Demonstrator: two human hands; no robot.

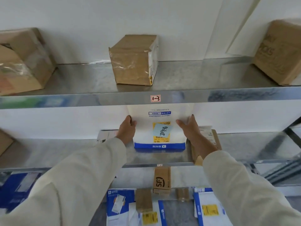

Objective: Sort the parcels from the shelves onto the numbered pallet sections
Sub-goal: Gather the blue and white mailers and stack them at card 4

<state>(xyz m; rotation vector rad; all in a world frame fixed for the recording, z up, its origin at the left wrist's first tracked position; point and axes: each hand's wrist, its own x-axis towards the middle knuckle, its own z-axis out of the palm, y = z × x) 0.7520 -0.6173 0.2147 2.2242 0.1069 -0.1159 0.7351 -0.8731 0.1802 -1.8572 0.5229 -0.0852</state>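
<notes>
Though gripped both sides, white blue-edged envelope [158,128].

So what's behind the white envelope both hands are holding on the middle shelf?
Behind the white envelope, held by the left hand and right hand, only white wall shows at its sides. A flat parcel pokes out at left. Anything directly behind is covered.

Both arms reach forward in pale sleeves. The left hand [126,130] and right hand [192,130] face each other, thumbs on top, fingers closed in a grip.
</notes>
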